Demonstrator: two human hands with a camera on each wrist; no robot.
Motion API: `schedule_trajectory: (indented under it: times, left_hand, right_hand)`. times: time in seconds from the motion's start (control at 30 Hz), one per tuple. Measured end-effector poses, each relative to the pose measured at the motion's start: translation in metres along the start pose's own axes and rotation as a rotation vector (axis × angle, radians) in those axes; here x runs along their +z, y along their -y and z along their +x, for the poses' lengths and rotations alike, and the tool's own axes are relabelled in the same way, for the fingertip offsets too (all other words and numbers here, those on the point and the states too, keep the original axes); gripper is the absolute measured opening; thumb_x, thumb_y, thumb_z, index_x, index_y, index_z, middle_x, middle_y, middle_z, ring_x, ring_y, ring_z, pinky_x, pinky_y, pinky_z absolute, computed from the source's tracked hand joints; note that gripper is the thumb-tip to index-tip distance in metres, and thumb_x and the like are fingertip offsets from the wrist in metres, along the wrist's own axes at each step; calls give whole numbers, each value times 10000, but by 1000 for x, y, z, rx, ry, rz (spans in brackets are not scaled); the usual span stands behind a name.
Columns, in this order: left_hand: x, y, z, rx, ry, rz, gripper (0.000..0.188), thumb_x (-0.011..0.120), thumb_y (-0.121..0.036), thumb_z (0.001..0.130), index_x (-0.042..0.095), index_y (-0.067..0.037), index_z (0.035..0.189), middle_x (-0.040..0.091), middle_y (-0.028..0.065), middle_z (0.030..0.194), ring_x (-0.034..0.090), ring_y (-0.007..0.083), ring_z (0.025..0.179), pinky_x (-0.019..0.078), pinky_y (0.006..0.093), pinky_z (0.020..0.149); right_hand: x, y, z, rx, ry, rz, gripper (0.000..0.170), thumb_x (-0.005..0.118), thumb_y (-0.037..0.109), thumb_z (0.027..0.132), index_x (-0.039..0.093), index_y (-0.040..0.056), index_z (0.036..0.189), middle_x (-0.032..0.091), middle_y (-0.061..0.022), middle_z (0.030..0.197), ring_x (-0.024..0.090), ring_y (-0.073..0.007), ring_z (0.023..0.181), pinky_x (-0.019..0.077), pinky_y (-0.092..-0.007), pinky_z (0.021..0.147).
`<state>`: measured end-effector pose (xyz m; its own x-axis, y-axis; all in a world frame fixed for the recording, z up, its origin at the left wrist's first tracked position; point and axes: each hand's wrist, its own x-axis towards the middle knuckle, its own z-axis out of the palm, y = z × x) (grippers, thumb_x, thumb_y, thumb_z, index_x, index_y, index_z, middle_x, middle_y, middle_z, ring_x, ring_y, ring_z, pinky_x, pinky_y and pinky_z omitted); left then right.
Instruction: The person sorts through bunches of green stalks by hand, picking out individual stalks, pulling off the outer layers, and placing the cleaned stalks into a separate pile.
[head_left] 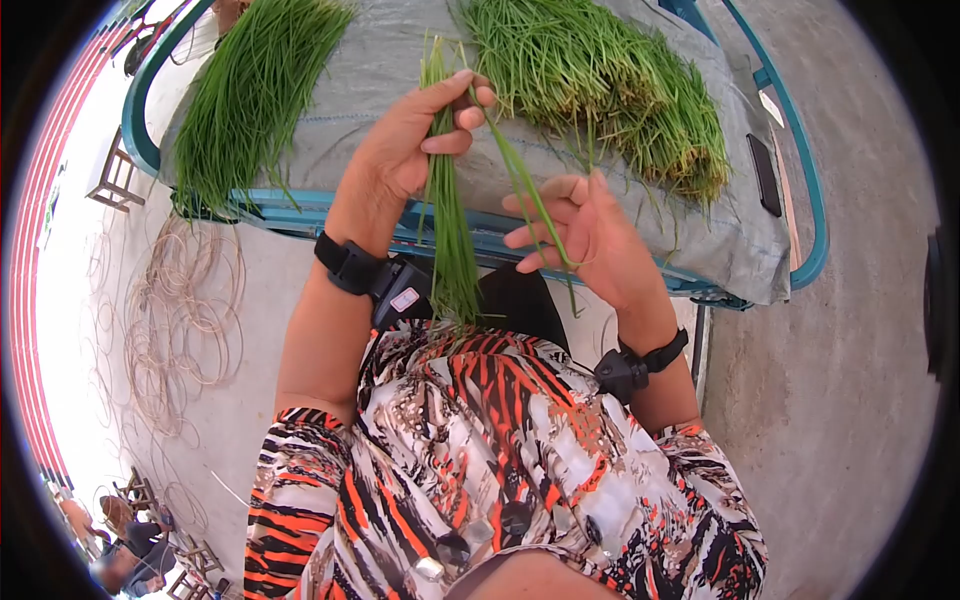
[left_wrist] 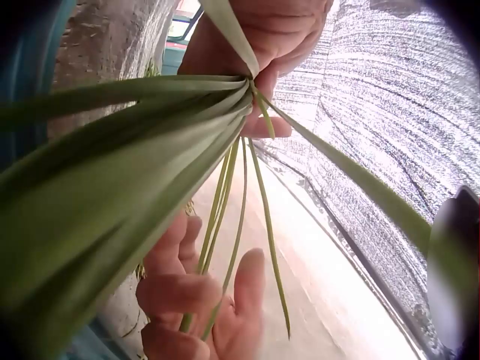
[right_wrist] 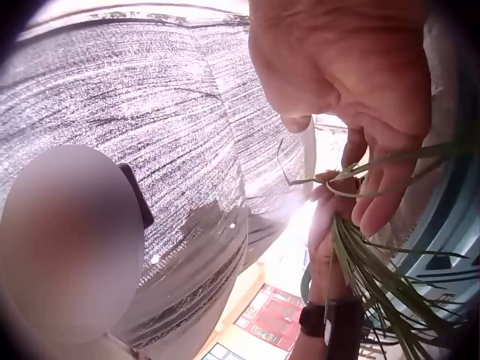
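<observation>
My left hand (head_left: 420,135) grips a slim bunch of chives (head_left: 452,235) near its pale ends, and the long green leaves hang down toward the patterned shirt. A few separate chive blades (head_left: 520,180) slant from the left fingers down to my right hand (head_left: 610,240). That hand lies palm up with fingers spread and loosely bent, the blades passing across them. In the left wrist view the bunch fills the left side, and thin blades (left_wrist: 270,240) dangle by the right hand's thumb (left_wrist: 250,281). The right wrist view has the bunch (right_wrist: 375,277) hanging below the left hand.
A large heap of chives (head_left: 600,90) lies on a grey sheet (head_left: 375,60) over a cart with a teal rail (head_left: 810,240). Another pile (head_left: 255,100) lies at the left. A phone (head_left: 765,175) rests at the right edge. Tangled cord (head_left: 180,310) covers part of the floor.
</observation>
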<state>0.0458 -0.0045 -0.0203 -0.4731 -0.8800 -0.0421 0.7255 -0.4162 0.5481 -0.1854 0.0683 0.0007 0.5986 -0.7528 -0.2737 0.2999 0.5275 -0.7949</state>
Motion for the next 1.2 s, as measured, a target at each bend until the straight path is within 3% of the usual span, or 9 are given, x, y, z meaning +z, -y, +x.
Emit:
schedule_trajectory:
  times: [0.2, 0.3, 0.4, 0.53, 0.63, 0.7, 1.0, 1.1, 1.2]
  left_hand:
    - [-9, -7, 2, 41, 0, 28, 181, 442, -164, 976, 473, 14, 985, 537, 60, 907, 448, 34, 570, 344, 131, 335]
    - [-6, -7, 2, 48, -34, 46, 184, 442, -167, 977, 473, 14, 984, 540, 60, 902, 449, 35, 567, 349, 133, 339]
    - [-16, -7, 3, 39, 4, 21, 184, 441, -168, 977, 474, 13, 978, 543, 61, 895, 455, 39, 577, 355, 135, 344]
    - [-22, -6, 3, 47, -5, -40, 181, 444, -168, 977, 475, 10, 969, 543, 65, 881, 449, 41, 560, 359, 140, 349]
    - [-13, -3, 3, 117, -150, -94, 172, 449, -160, 975, 472, 10, 959, 541, 67, 869, 446, 39, 555, 362, 142, 350]
    - [-25, -10, 4, 104, -73, -158, 168, 448, -155, 975, 471, 10, 954, 538, 66, 857, 447, 40, 550, 366, 146, 352]
    - [-37, -22, 7, 96, 1, -151, 178, 436, -161, 981, 467, 8, 932, 520, 61, 815, 423, 41, 516, 352, 151, 346]
    - [-47, -25, 13, 72, 73, -201, 176, 429, -156, 983, 462, 11, 934, 525, 65, 835, 420, 42, 520, 355, 153, 352]
    - [-46, -26, 16, 82, 46, -174, 173, 423, -152, 985, 455, 11, 935, 522, 64, 840, 412, 42, 514, 361, 157, 363]
  right_hand:
    - [-12, -2, -13, -46, 191, -117, 498, 342, 453, 973, 558, 8, 912, 549, -172, 1158, 601, -246, 971, 525, -352, 768]
    - [-4, 1, -16, -50, 137, -392, 389, 439, 357, 963, 580, 6, 873, 578, -152, 1098, 612, -199, 906, 524, -320, 742]
    - [-2, -1, -14, -64, 40, -358, 285, 498, 268, 947, 587, 4, 884, 607, -129, 1012, 616, -162, 837, 520, -290, 710]
    - [-2, -1, -14, -121, -14, -327, 267, 503, 249, 945, 585, 1, 889, 620, -115, 956, 618, -153, 798, 523, -280, 682]
    - [-1, -3, -13, -162, -42, -350, 277, 493, 256, 949, 583, -2, 904, 620, -124, 952, 623, -161, 762, 532, -276, 633]
    - [-3, -3, -16, -179, -18, -354, 301, 468, 276, 960, 577, -3, 936, 618, -137, 960, 626, -173, 728, 538, -282, 587]
    - [-5, -9, -15, -93, -43, -74, 541, 261, 453, 982, 362, -3, 1255, 594, -218, 986, 637, -217, 636, 530, -296, 432]
    - [-11, -11, -17, 29, 33, -62, 520, 300, 422, 987, 401, -20, 1242, 599, -204, 988, 632, -197, 677, 521, -262, 455]
    - [-6, -12, -21, 96, 23, -124, 446, 343, 385, 987, 487, -12, 1130, 591, -109, 791, 558, -124, 550, 454, -223, 406]
